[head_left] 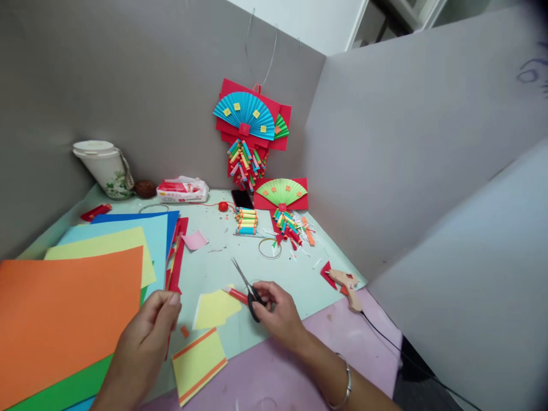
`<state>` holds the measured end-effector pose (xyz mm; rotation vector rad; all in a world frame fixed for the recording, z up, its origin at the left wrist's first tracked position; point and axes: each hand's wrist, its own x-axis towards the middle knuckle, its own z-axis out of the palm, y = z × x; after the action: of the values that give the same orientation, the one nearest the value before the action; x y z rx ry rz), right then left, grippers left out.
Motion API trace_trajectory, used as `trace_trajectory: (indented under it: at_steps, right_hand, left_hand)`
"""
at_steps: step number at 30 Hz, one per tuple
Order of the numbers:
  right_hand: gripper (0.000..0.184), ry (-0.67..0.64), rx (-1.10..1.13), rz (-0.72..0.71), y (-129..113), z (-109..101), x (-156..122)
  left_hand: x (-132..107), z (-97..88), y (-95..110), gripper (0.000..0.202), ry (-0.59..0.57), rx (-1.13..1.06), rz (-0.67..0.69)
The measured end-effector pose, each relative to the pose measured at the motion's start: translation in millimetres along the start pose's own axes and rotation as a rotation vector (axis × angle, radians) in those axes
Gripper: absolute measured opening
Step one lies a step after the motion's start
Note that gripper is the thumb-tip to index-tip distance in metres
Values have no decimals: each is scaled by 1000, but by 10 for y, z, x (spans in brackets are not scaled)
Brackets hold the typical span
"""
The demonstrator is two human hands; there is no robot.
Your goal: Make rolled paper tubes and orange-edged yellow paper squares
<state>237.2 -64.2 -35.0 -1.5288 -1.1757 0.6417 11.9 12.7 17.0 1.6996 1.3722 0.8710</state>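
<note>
My right hand [276,314] is closed around the black handles of a pair of scissors [244,275], their blades pointing up and left. Under them lies a red pencil [237,295], partly on a yellow paper piece [216,309]. My left hand [148,337] is closed in a pinch beside the paper stack. A thin red edge shows below its fingers, but what it holds is hidden. Between my hands rest a yellow card with orange strips [200,365] and a small orange scrap [185,331].
Coloured sheets [72,308] are stacked at left. Rolled paper tubes [246,221], a bangle-like ring [269,248] and a fan decoration [282,194] lie further back. A glue gun [346,285] with a cord sits at right. A cup [105,168] and tissue pack [182,189] stand by the wall.
</note>
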Motion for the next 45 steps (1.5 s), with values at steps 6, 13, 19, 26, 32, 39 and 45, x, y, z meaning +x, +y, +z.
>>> trace_trajectory:
  at_steps: [6, 13, 19, 26, 32, 39, 45]
  right_hand:
    - [36, 32, 7, -13, 76, -26, 14]
    - [34, 27, 20, 8, 182, -85, 1]
    - [32, -7, 12, 15, 180, -97, -9]
    - [35, -25, -53, -44, 165, -109, -33]
    - [34, -18, -52, -23, 165, -129, -19]
    - [35, 50, 49, 27, 178, -183, 41]
    - [37, 97, 79, 78, 244, -224, 105]
  left_hand:
    - [312, 30, 202, 40, 40, 97, 3]
    - [319, 16, 86, 47, -241, 322, -38]
    - [-52, 54, -122, 32, -466, 621, 39]
    - [-136, 120, -235, 26, -495, 727, 41]
    - [-114, 68, -315, 15, -500, 543, -25]
    - [189, 70, 36, 32, -303, 304, -27]
    - [898, 386, 215, 28, -129, 356, 59]
